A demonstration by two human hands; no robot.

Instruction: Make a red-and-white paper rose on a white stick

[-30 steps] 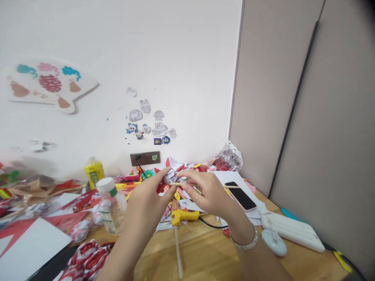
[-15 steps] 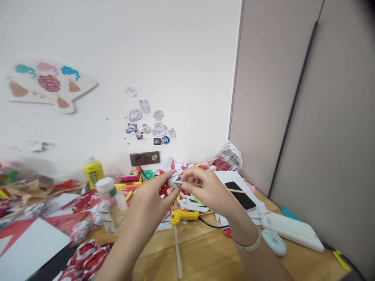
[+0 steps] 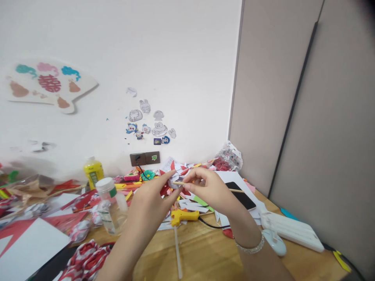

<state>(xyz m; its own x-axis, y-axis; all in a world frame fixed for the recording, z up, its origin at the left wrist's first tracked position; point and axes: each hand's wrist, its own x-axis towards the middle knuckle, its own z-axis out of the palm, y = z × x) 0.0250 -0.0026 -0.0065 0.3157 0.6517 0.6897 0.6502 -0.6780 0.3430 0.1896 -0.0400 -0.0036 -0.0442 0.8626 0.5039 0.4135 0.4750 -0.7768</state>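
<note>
My left hand point(image 3: 150, 193) has its thumb and fingers closed around a small whitish paper piece point(image 3: 173, 182), partly hidden by the fingers. In my right hand point(image 3: 209, 189) is a thin wooden stick point(image 3: 236, 191), pinched between thumb and fingers. The stick's left tip lies against the paper piece; its other end sticks out past the right hand, above a black phone point(image 3: 238, 197). A yellow glue gun point(image 3: 185, 216) with a translucent glue stick point(image 3: 177, 251) rests on the table below the hands.
Paper scraps cover the table's back. On the left stand a clear jar point(image 3: 107, 207) and a yellow bottle point(image 3: 93, 171), near white sheets point(image 3: 35, 246) and red-and-white fabric point(image 3: 86, 259). A white power-strip-like object point(image 3: 293, 230) and a pale mouse point(image 3: 274, 241) lie at right.
My right hand has shifted slightly, its fingers turning on the wooden stick, whose far end now sits a little further left. The left hand stays nearly still.
</note>
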